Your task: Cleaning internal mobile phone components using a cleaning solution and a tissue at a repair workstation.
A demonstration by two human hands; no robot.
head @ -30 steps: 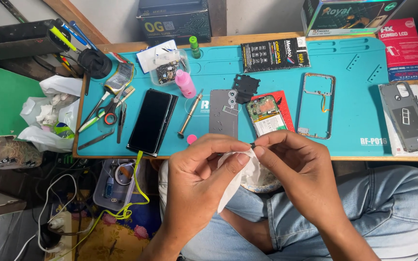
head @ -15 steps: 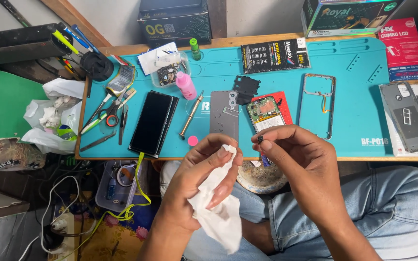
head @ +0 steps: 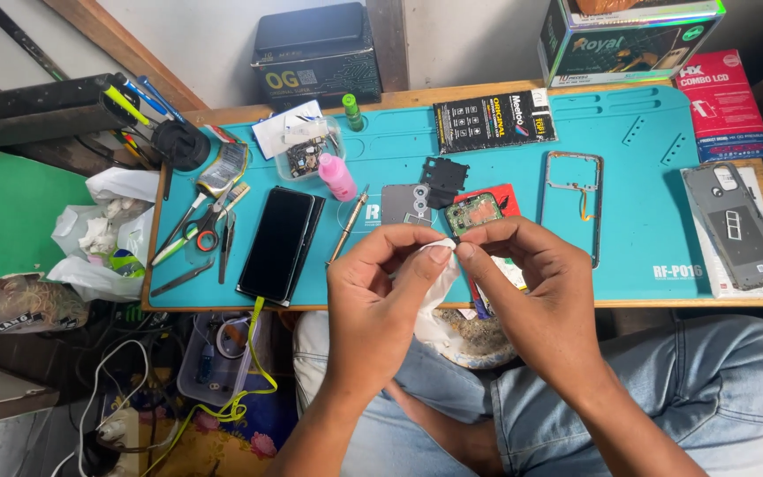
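A white cloth (head: pixel 434 283) hangs pinched between both hands above the near edge of a teal work mat (head: pixel 646 212) on a wooden bench. The left hand (head: pixel 377 300) clamps thumb and forefinger on its top; the right hand (head: pixel 532 283), at 3 o'clock, pinches a tiny part against it, too small to identify. At 11 o'clock a clear dish (head: pixel 306 155) holds a small circuit board.
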